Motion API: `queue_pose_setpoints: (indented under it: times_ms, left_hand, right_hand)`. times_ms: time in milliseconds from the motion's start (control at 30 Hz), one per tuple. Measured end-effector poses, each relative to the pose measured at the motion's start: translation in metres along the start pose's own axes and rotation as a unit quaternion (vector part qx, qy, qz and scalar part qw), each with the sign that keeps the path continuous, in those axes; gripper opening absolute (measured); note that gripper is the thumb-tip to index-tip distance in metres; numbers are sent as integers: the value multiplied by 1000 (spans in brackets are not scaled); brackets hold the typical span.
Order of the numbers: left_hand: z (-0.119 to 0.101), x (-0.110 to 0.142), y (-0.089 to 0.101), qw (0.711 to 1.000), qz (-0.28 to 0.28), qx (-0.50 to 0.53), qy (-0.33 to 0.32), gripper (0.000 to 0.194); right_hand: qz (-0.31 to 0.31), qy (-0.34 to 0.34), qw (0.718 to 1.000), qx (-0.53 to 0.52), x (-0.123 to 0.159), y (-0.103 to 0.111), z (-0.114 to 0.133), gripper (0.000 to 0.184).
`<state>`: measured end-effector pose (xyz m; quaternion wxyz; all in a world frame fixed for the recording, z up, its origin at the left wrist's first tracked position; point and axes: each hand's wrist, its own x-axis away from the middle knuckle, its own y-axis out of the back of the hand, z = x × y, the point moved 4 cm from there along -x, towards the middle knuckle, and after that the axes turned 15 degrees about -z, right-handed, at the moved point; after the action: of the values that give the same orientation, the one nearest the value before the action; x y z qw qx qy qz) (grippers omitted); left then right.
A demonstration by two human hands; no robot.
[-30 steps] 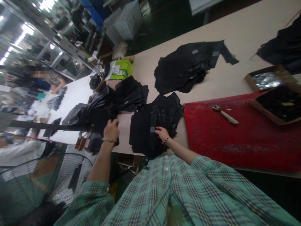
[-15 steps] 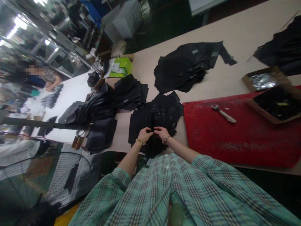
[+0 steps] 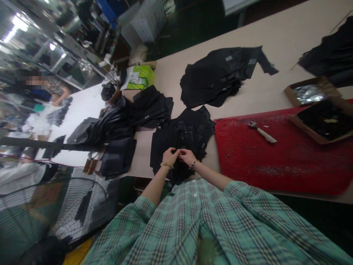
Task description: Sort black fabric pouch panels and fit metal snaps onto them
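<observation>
A stack of black fabric pieces (image 3: pixel 182 138) lies at the near edge of the beige table (image 3: pixel 275 40). My left hand (image 3: pixel 170 156) and my right hand (image 3: pixel 187 157) meet on top of this stack, fingers curled and pinching at the top piece. Both wrists wear thin bracelets. What exactly the fingertips grip is too small to make out beyond the dark fabric.
More black fabric piles lie at the left (image 3: pixel 118 125) and further back (image 3: pixel 220 77). A red mat (image 3: pixel 278 162) with a hammer (image 3: pixel 261 132) lies to the right, with cardboard trays (image 3: pixel 322 121) beyond. A green packet (image 3: pixel 140 77) sits further back. A fan guard (image 3: pixel 55 213) is lower left. Other people work at the far left.
My left hand left the dark pile at the left and came over to the stack, joining my right hand. Both hands now pinch together on the top piece.
</observation>
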<state>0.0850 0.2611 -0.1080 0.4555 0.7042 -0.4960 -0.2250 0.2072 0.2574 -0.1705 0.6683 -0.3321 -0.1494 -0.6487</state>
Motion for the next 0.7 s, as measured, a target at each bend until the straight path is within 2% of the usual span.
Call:
queue_pose_setpoints:
  times_ms: [67,133,200,300,333,400,467,533,567,633,700]
  left_hand:
    - [7,-13,14,1000,3,-17,10,26]
    - [17,-36,48,999,-9,-48,5,32]
    - [26,-65,103,994,-42,-96,3,55]
    - [27,-112,206,970,-120,-210,23,91]
    - [21,-127,239,956,-153,-248,21,92]
    - [3,-156,293,923,-226,-311,0,79]
    - [-19,-186,325,892,-281,-351,-40,58]
    - [-37,-220,330,875,-298,-370,-96,45]
    - [-45,-237,322,873,-287,-374,-124,42]
    - [-54,-263,289,882,-233,-377,-159,42]
    - [-60,-267,235,900,-169,-360,-179,46]
  right_hand:
    - [34,-15,999,7,6,-2,0,33]
    - [18,-12,999,28,10,4,0,33]
    - [-27,8,998,50,10,13,2,32]
    - [-83,29,994,63,6,27,5,34]
    - [-94,32,993,64,4,30,6,34]
    - [-113,39,991,59,2,36,9,34]
    - [-128,42,990,50,2,42,12,34]
    - [-140,39,988,41,2,46,15,35]
    - [-148,36,988,38,3,48,16,35]
    - [-165,25,985,35,3,52,20,33]
    - [-182,9,983,34,4,54,22,32]
